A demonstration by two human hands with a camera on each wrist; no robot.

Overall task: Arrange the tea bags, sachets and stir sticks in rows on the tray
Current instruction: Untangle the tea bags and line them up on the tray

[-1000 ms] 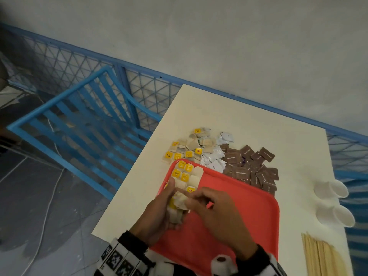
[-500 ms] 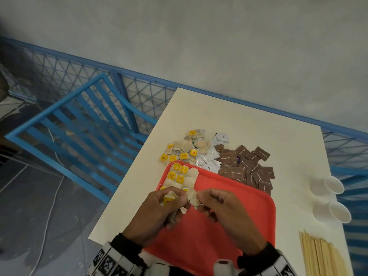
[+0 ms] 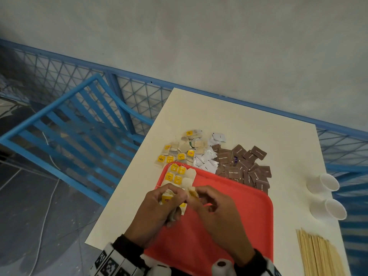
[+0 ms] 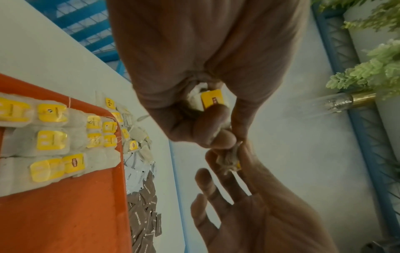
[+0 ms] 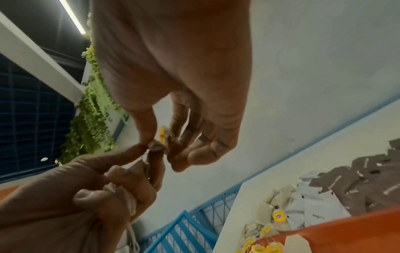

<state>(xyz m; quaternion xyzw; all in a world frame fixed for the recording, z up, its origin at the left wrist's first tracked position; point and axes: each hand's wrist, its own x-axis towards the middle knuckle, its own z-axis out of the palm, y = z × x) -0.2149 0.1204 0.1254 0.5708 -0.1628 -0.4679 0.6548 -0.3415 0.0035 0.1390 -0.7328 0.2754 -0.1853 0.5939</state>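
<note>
Both hands hover over the left part of the red tray (image 3: 239, 212). My left hand (image 3: 159, 208) grips a bunch of tea bags (image 3: 168, 198) with yellow tags (image 4: 213, 100). My right hand (image 3: 209, 208) pinches one tea bag (image 3: 192, 193) (image 5: 160, 142) between thumb and forefinger, right beside the left fingertips. Several tea bags (image 3: 178, 176) lie in rows at the tray's far left corner (image 4: 52, 137). Beyond the tray on the table lie loose tea bags (image 3: 183, 150), white sachets (image 3: 207, 160) and brown sugar sachets (image 3: 245, 166). Wooden stir sticks (image 3: 318, 255) lie at the front right.
Two white paper cups (image 3: 326, 196) lie on their sides at the table's right edge. A blue metal chair (image 3: 75, 126) and a blue mesh fence (image 3: 139, 96) stand left of and behind the cream table (image 3: 239, 120). Green plants (image 4: 372, 68) hang nearby.
My hands have come together: the right fingers closed on one tea bag at the left hand's bunch. The head view shifted slightly.
</note>
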